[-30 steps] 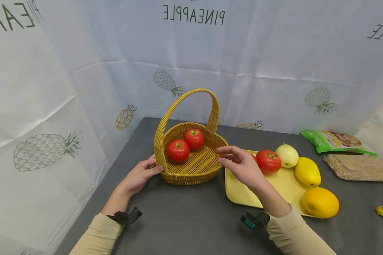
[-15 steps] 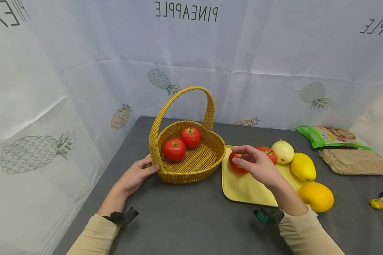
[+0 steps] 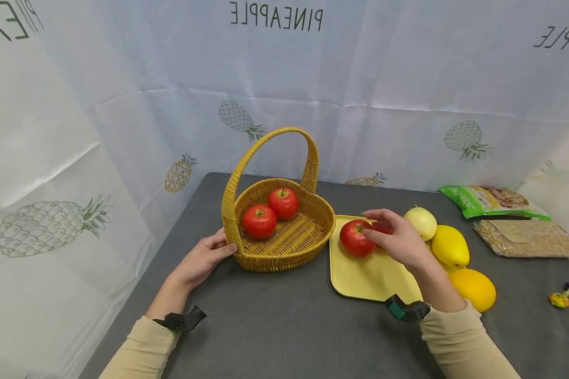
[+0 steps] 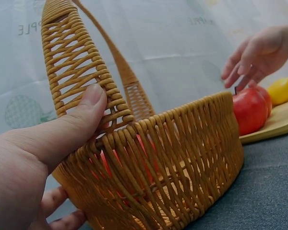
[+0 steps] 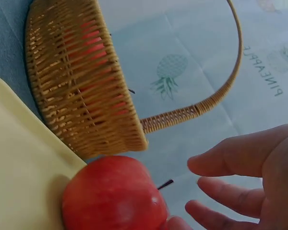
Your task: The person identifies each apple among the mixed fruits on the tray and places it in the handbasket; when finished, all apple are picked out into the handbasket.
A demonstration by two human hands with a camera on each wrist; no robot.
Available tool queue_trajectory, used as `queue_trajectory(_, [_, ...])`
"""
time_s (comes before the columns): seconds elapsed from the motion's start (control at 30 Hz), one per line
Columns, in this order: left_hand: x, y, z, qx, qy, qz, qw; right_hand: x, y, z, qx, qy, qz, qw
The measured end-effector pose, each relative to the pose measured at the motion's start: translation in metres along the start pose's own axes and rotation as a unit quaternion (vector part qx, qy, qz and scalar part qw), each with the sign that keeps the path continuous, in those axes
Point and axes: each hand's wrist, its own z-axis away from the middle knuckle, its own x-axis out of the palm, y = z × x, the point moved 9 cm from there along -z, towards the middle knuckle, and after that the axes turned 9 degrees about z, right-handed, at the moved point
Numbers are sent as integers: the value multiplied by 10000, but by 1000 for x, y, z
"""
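A wicker basket with a tall arched handle holds two red apples. My left hand grips its left side, the thumb over the base of the handle and the other fingers low against the outer wall. On the yellow tray, close to the basket's right side, sits a red apple. Just right of it, a second red apple is mostly hidden behind my right hand. That hand hovers over the two with thumb and fingers apart, holding nothing.
At the tray's right side lie a pale round pear, a yellow mango-like fruit and an orange-yellow fruit. Further right are a green food packet, a clear bag of grain and wrapped lollipops. A pineapple-print curtain hangs behind.
My right hand has moved right, from the basket's right rim to over the tray, uncovering the nearer apple there. The left hand keeps its hold on the basket.
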Motion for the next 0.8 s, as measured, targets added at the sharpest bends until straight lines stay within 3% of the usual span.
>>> queue_trajectory(0.3, [0,-2,-2,-9,-25,35,10000,-3,7,-1,26,-224,471,9986])
queue_trajectory(0.57, [-1,-1,-1,-28,-19,72,10000,8,5,-5,-425,-245,1557,9866])
queue_trajectory(0.8, [0,-1,-2,-26,-32,87,10000,18,7,-9,-587,-354,1507,9862])
